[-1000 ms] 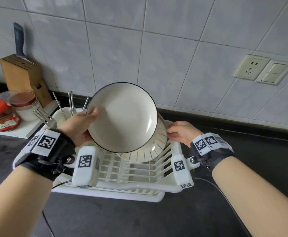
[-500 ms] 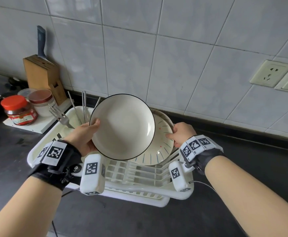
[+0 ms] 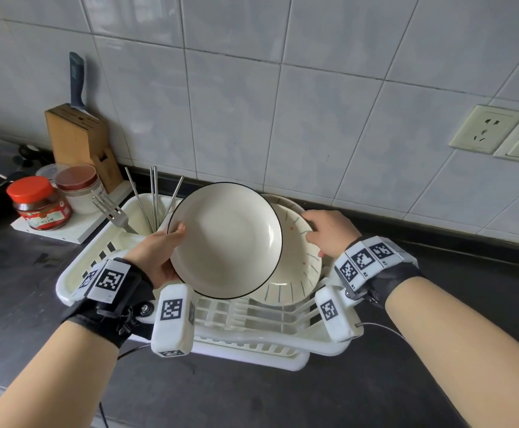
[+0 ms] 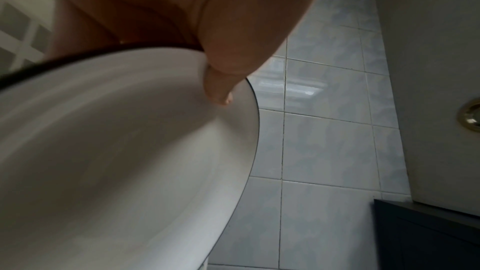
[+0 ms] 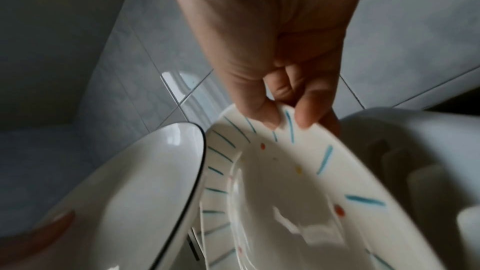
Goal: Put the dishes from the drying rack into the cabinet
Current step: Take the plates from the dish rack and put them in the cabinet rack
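My left hand (image 3: 162,251) grips the left rim of a white plate with a thin black edge (image 3: 225,239), held tilted above the white drying rack (image 3: 252,344); its thumb lies on the plate's inner face (image 4: 218,89). Behind it, a cream plate with blue dashes and coloured dots (image 3: 295,270) stands in the rack. My right hand (image 3: 329,233) pinches that patterned plate's upper right rim (image 5: 285,118) between thumb and fingers. The black-edged plate (image 5: 145,182) overlaps the patterned plate's left side.
Chopsticks (image 3: 154,196) and a fork (image 3: 113,210) stand in the rack's left cup. Jars (image 3: 39,203) on a white board and a wooden knife block (image 3: 79,140) sit at the left. A tiled wall with a socket (image 3: 486,129) stands behind the dark counter (image 3: 236,396).
My right hand has slid from the rack's right edge up onto the patterned plate's rim and taken hold. The left hand keeps holding the black-edged plate. The head view has shifted.
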